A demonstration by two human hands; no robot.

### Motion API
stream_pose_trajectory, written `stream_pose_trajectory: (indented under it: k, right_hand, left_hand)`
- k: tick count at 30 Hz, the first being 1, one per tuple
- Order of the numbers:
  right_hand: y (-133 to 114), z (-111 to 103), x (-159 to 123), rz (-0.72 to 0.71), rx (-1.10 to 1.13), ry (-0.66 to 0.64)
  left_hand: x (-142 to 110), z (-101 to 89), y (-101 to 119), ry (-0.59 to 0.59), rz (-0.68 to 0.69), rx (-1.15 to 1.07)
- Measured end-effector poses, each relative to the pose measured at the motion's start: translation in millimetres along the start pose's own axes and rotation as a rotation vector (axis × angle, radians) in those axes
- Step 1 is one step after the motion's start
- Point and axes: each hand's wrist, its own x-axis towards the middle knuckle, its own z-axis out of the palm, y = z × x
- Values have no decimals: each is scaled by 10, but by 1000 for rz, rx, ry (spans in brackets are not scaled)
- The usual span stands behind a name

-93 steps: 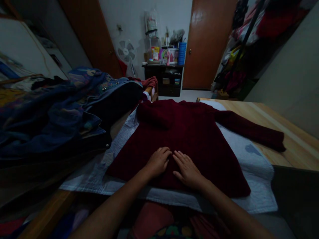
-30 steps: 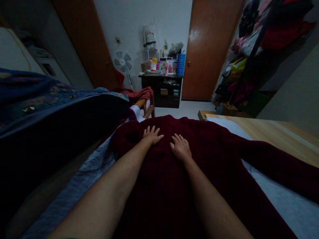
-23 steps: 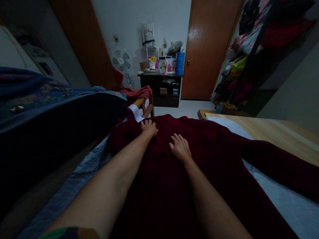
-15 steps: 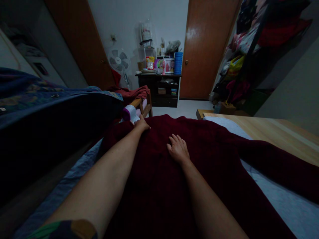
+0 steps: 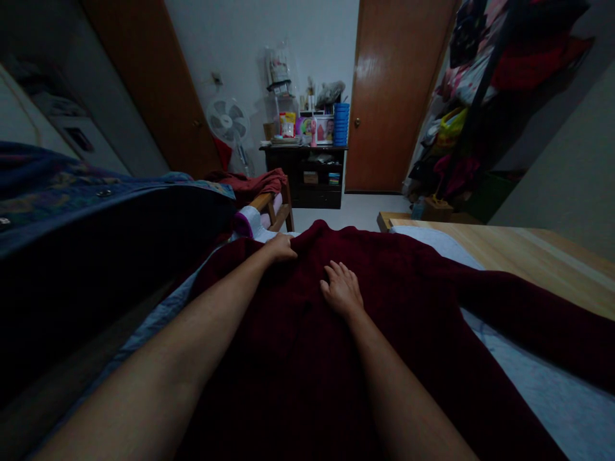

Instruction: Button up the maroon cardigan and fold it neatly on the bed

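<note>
A dark red long-sleeved garment (image 5: 403,307), perhaps a sweater, lies spread out before me, one sleeve stretching off to the right. At its far left edge, my left hand (image 5: 281,248) is closed on the cloth near the collar or shoulder, pinching a fold. My right hand (image 5: 342,288) rests flat on the upper middle of the garment, fingers spread slightly. Beneath the garment is a light blue cloth (image 5: 542,371), showing at both sides. The lower part of the garment is very dark and its details are hard to make out.
To the left hangs a blue patterned garment (image 5: 120,186) with a dark inside. A wooden board (image 5: 538,256) extends at the right. Beyond stand a wooden frame (image 5: 283,214) with red cloth, a fan (image 5: 228,121), a dark cabinet (image 5: 300,186) and hanging bags (image 5: 451,128).
My left hand has moved slightly right and toward me, closing on the garment's far edge, which now bunches up a little. My right hand has stayed nearly in place.
</note>
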Motion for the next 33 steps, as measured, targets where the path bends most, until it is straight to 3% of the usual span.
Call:
stream_pose_trajectory:
  k: [4,8,12,16,20,24,28,30,33]
  right_hand:
    - [6,9,7,-3,2,4]
    - [23,33,25,-18,-10,13]
    - [34,47,35,-23,-18,19]
    - [26,34,21,-22,-7,20]
    - [17,22,9,-14,14,21]
    - [23,27,15,-10,15,17]
    - [27,35,20,-19,7,23]
    - [23,36,18,-14,7,27]
    - [16,30,15,-6,5,21]
  left_hand:
    - [-253,166,216,-69,89,124]
    - [-563,413,463,-11,103,263]
    - [-732,544,524,77,175,426]
    - [-680,454,407,78,189,418]
    - [-485,183,221,79,82,393]
    - [-288,-44,32,245,-35,410]
    - [-255,-13,29,436,3,463]
    - [-319,89,116,377,89,431]
    - [-483,292,230,17,129,311]
